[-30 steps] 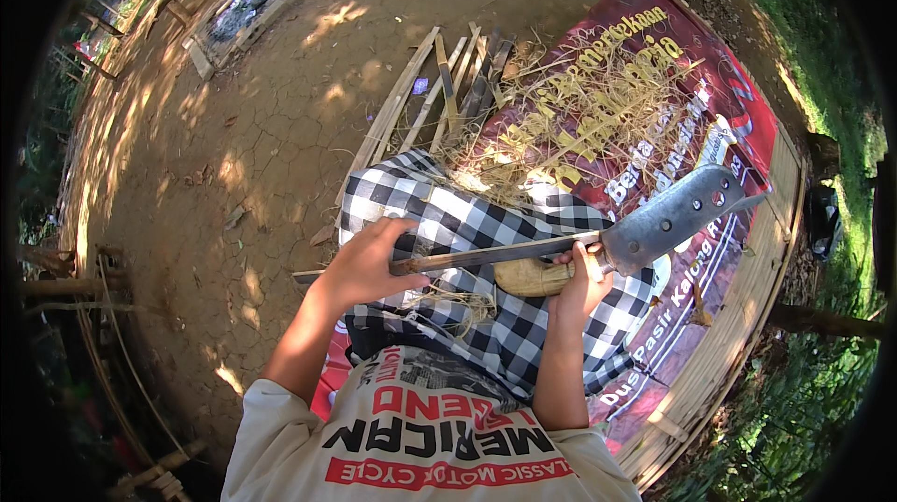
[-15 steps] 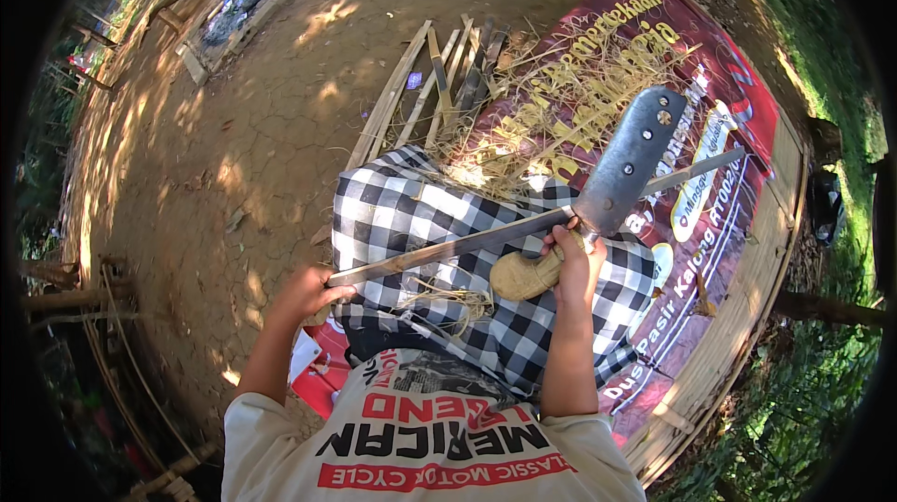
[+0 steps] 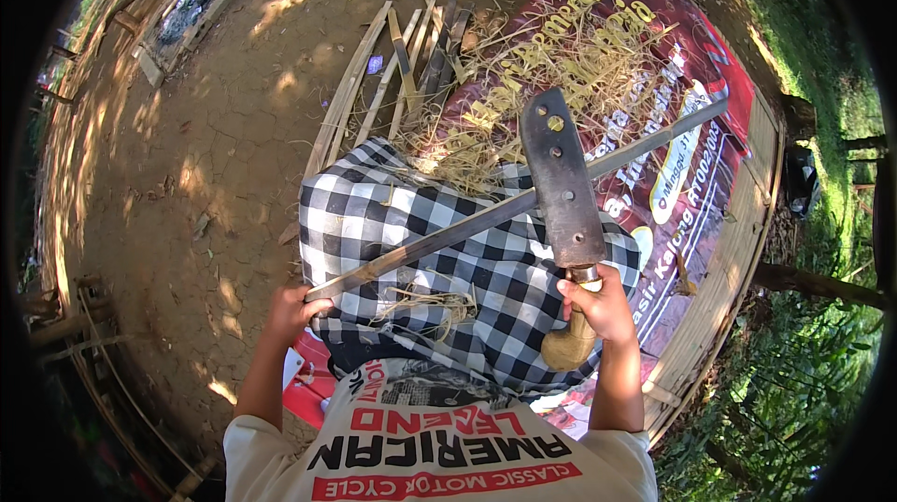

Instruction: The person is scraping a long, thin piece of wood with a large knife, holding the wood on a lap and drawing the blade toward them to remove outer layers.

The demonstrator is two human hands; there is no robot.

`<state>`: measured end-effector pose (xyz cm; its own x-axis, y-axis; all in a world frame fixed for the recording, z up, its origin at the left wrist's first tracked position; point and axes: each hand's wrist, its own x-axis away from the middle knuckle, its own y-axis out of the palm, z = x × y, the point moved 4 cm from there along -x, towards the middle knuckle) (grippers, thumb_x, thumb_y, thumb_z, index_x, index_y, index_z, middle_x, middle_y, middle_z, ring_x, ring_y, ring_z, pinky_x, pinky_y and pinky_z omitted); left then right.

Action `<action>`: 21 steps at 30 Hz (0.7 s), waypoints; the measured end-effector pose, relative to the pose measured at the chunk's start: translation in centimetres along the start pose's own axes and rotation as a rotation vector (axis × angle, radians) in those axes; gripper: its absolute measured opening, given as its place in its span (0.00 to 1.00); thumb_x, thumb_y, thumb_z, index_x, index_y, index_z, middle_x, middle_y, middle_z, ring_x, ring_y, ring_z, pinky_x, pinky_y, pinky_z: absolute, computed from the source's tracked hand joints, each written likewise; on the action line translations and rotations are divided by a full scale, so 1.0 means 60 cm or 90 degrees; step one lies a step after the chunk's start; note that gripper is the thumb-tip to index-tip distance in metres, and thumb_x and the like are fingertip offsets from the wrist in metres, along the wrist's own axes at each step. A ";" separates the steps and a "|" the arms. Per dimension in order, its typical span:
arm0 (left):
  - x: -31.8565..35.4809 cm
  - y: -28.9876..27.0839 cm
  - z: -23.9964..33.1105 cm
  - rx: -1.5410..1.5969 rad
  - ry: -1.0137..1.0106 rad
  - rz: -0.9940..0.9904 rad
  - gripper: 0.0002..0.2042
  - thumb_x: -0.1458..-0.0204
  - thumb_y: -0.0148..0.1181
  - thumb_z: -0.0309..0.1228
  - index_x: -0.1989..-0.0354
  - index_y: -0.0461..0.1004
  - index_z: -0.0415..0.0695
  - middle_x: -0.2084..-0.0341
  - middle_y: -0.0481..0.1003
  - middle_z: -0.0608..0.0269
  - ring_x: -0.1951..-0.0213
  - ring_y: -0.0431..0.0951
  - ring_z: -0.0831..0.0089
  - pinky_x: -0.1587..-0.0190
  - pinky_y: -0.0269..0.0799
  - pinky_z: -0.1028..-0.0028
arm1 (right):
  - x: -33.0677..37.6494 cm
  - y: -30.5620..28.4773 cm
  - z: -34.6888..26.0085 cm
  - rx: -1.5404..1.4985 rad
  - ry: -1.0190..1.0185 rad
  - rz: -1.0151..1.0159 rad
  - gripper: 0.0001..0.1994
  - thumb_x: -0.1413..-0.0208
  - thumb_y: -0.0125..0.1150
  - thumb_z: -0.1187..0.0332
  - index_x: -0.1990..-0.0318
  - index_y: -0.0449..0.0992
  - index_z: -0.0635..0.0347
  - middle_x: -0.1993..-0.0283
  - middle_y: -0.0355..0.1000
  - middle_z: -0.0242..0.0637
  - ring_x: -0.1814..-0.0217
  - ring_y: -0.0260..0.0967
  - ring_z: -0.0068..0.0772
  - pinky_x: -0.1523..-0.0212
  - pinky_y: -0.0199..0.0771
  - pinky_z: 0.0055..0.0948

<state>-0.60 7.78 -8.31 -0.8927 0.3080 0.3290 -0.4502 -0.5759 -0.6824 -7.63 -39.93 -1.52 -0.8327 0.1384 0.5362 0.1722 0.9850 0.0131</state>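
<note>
My left hand grips the near end of a long thin bamboo strip that runs up and right across my lap. My right hand holds the wooden handle of a broad cleaver, whose dark blade points away from me and lies over the strip near its middle. A black-and-white checked cloth covers my lap beneath both. Thin shavings lie on the cloth between my hands.
A red printed banner is spread on the ground ahead, strewn with dry fibres. Several split bamboo slats lie at its left edge. Bare earth lies to the left, a woven bamboo mat edge and grass to the right.
The cleaver has swung from lying across toward the right to pointing straight away from me. My left hand has slid back along the strip toward my body.
</note>
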 end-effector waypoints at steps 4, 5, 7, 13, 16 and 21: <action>0.001 0.000 -0.002 -0.012 -0.003 0.007 0.19 0.56 0.70 0.45 0.74 0.78 0.38 0.86 0.72 0.50 0.82 0.74 0.57 0.77 0.66 0.65 | -0.001 -0.027 -0.009 -0.015 0.006 0.069 0.07 0.48 0.65 0.75 0.70 0.71 0.64 0.78 0.70 0.33 0.82 0.68 0.23 0.81 0.70 0.25; 0.000 0.002 -0.006 -0.015 0.004 0.011 0.19 0.57 0.70 0.45 0.74 0.78 0.38 0.85 0.72 0.50 0.82 0.73 0.56 0.77 0.66 0.64 | -0.004 -0.031 -0.014 -0.017 -0.001 0.102 0.06 0.49 0.64 0.76 0.70 0.71 0.64 0.78 0.70 0.33 0.82 0.68 0.23 0.80 0.69 0.24; -0.006 0.005 -0.012 -0.036 0.013 0.011 0.20 0.57 0.69 0.46 0.74 0.78 0.38 0.85 0.73 0.49 0.82 0.73 0.54 0.77 0.66 0.64 | -0.010 -0.028 -0.013 -0.007 -0.021 0.105 0.05 0.49 0.63 0.78 0.71 0.71 0.64 0.78 0.70 0.33 0.82 0.68 0.23 0.80 0.69 0.24; -0.001 0.007 -0.022 -0.022 0.034 0.033 0.20 0.57 0.69 0.47 0.74 0.78 0.39 0.83 0.73 0.48 0.80 0.74 0.50 0.77 0.67 0.63 | -0.004 -0.006 -0.010 0.073 0.070 -0.007 0.04 0.53 0.62 0.81 0.71 0.72 0.66 0.78 0.70 0.32 0.81 0.68 0.22 0.79 0.68 0.24; 0.000 0.016 -0.038 -0.063 0.037 0.035 0.21 0.58 0.69 0.48 0.75 0.77 0.39 0.83 0.73 0.48 0.79 0.75 0.49 0.77 0.67 0.63 | -0.016 -0.027 -0.022 0.028 0.040 0.074 0.04 0.53 0.60 0.82 0.70 0.71 0.67 0.79 0.70 0.34 0.81 0.68 0.23 0.80 0.68 0.24; -0.004 0.000 -0.024 -0.097 0.044 0.035 0.21 0.59 0.70 0.48 0.75 0.77 0.40 0.82 0.74 0.49 0.78 0.75 0.50 0.76 0.68 0.63 | -0.025 -0.019 0.021 -0.006 0.061 0.066 0.06 0.52 0.60 0.83 0.67 0.69 0.67 0.77 0.69 0.35 0.81 0.69 0.26 0.79 0.69 0.26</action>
<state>-0.39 8.78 -9.33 -0.9101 0.3333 0.2461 -0.3872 -0.4734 -0.7912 -7.25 -41.12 -3.37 -0.7558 0.2284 0.6137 0.2601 0.9648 -0.0388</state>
